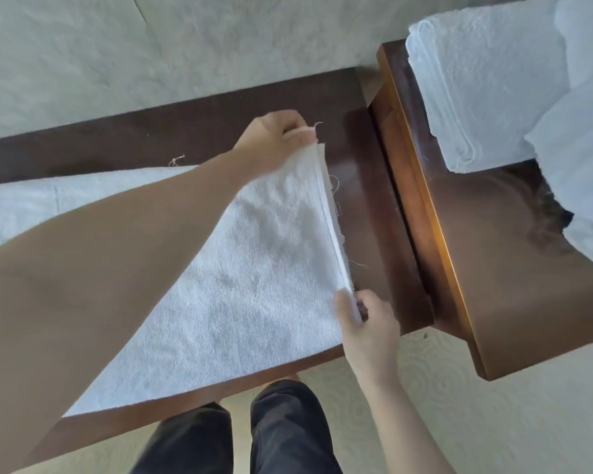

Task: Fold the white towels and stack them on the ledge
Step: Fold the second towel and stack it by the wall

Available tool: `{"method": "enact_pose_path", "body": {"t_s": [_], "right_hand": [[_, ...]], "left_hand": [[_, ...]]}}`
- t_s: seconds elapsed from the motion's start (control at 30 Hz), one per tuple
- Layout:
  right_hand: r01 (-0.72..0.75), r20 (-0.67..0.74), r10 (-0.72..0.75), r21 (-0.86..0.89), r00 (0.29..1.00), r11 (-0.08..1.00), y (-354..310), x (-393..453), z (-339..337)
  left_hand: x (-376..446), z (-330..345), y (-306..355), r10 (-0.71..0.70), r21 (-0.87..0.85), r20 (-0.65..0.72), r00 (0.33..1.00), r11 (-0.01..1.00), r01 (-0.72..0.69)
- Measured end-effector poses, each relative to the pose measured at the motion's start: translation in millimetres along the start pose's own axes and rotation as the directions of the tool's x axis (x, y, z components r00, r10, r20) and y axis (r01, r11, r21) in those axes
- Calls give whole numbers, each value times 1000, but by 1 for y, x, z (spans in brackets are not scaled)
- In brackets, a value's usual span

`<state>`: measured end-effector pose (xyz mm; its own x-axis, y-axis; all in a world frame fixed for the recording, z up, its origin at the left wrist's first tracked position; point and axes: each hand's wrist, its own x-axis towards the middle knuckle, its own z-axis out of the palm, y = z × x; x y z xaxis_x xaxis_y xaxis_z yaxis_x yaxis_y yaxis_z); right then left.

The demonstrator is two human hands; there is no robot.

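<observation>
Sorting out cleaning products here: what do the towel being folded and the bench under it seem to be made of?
The towel looks like white cotton terry: a nubby looped pile, a flat woven hem, and loose frayed threads at the edge both hands pinch. The bench looks like dark brown wood with a glossy varnish, judging by the soft sheen on it; veneer or laminate cannot be ruled out.

My left forearm (100, 268) is covering much of the white towel (254, 285) toward the desk's (374, 206) left end. The folded towels (486, 87) on the ledge (493, 268) are running off the right edge.
</observation>
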<state>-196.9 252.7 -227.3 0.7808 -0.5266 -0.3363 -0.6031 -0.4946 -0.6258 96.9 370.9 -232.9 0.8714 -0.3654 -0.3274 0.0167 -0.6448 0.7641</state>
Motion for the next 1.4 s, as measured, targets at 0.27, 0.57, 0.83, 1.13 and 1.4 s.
{"method": "enact_pose_path", "body": {"t_s": [0.27, 0.57, 0.83, 1.13, 1.4], "right_hand": [[176, -144, -235, -335, 961, 926, -2, -4, 15], [301, -93, -389, -477, 917, 826, -4, 27, 15], [236, -133, -353, -526, 926, 817, -38, 59, 19], [757, 390, -649, -372, 653, 538, -129, 107, 98], [530, 190, -518, -536, 834, 657, -131, 109, 109]], "left_hand": [[-5, 6, -5, 122, 565, -2, 993, 819, -99], [13, -19, -1, 76, 488, -36, 996, 872, -49], [2, -32, -13, 278, 252, -240, 930, 943, -217], [-139, -35, -128, 1, 507, -412, 911, 831, 228], [-134, -39, -140, -82, 569, -365, 927, 769, 292]]}}
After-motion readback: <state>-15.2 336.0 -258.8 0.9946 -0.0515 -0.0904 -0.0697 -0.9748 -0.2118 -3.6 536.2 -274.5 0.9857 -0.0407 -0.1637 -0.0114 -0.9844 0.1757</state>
